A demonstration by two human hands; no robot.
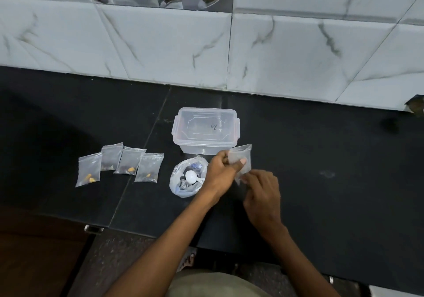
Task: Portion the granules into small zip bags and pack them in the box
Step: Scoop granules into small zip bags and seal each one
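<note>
- Lying at the left on the dark counter (321, 150), four small zip bags form a loose row: the leftmost bag (89, 169) shows two yellow-orange bits near its bottom, the second bag (111, 156) sits a little farther back, the third bag (129, 161) holds dark granules and a yellow bit, and the fourth bag (149, 167) holds dark granules with a touch of yellow.
- The bags overlap or touch at their edges; I cannot tell whether their zips are sealed.
- Right of the row, apart from it, sits an open plastic pouch (177, 182) with its mouth rolled wide; a white scoop (191, 177) rests inside, over dark contents and a blue patch.
- Just beyond the pouch stands the clear plastic box (205, 130), its lid on, with a dark mark on the lid.
- The left hand (221, 174) reaches across the near right edge of the pouch and pinches the upper part of an empty small zip bag (241, 159), thumb pressed on its front face.
- This held bag is upright, just near and right of the box, overlapping the box's near right corner in the view.
- The right hand (261, 193) is just right of the left, its curled fingertips pinching the bag's lower edge.
- White marbled wall tiles (298, 51) rise behind the counter.
</note>
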